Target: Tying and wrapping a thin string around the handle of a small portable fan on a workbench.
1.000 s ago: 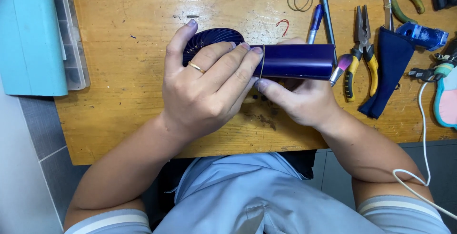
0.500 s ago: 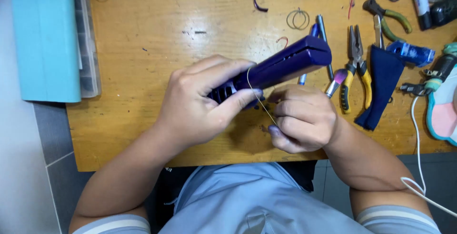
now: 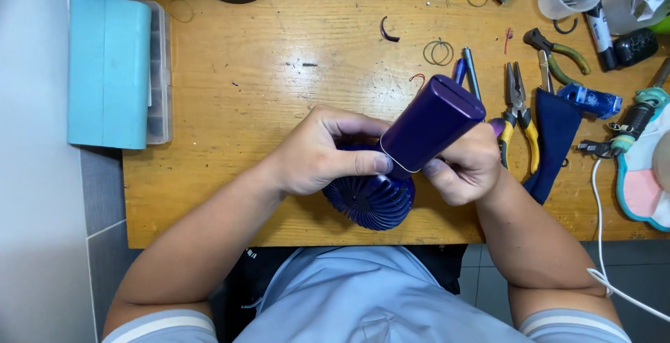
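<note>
Well, from the head view, looking straight down, the person has a dark purple handheld fan (image 3: 398,168) held up over the near edge of the wooden workbench (image 3: 279,92). Its handle points up toward the camera, and the round ribbed head sits below, close to the bench edge. The left hand (image 3: 317,154) is wrapped around the part where the handle meets the head, thumb pressed at the pale seam there. The right hand (image 3: 467,165) closes on the other side of the handle, its fingers curled tight against the body. So both hands are clamped on the fan, neither one loose.

As for how far along things are, I'd judge the casing is closed and in one piece: no gap shows at the seam and nothing lies pulled from it, so whatever work is meant on it looks barely begun or not yet visible.

Spread around the bench are yellow-handled pliers (image 3: 520,106) just right of the right hand, and a dark blue cloth (image 3: 555,140) beside them. Farther right lie green-handled cutters (image 3: 558,50) and a white cable (image 3: 600,196) trailing off the edge. A small wire ring (image 3: 438,51) rests near the middle. A teal box (image 3: 108,71) sits on a clear compartment case (image 3: 159,71) at the far left, well apart from the hands.
</note>
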